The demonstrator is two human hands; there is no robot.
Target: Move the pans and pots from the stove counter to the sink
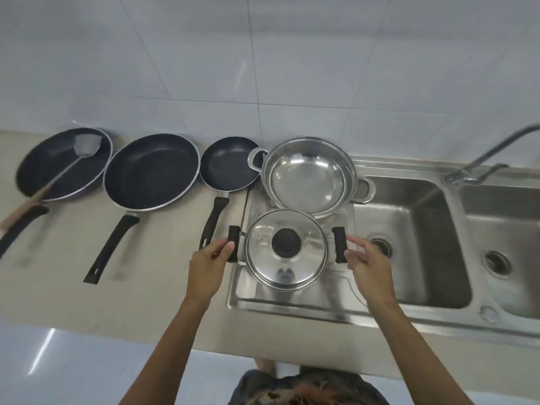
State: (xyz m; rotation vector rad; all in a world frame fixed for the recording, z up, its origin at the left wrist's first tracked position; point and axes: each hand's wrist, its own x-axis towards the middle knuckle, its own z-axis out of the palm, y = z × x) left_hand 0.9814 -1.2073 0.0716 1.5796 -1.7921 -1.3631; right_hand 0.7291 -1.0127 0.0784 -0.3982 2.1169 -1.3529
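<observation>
Hands at lidded pot [285, 249] on sink drainboard [292, 299].
Left hand [208, 260] grip touches handle, closure unclear; right hand [368, 260] grip open beside handle. Leftmost pan [62, 163] handle cut off.

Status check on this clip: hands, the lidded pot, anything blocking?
Left hand and right hand open at the black side handles of the lidded steel pot on the drainboard. Open steel pot just behind it. Sink basin clear.

wall: pale grey-white tiles [204, 54] behind the tabletop
tabletop: beige [58, 293], runs along the wall
faucet: chrome [479, 162], spout angled up to the right
skimmer: mesh head [86, 146], wooden handle
floor: glossy grey [73, 369]
</observation>
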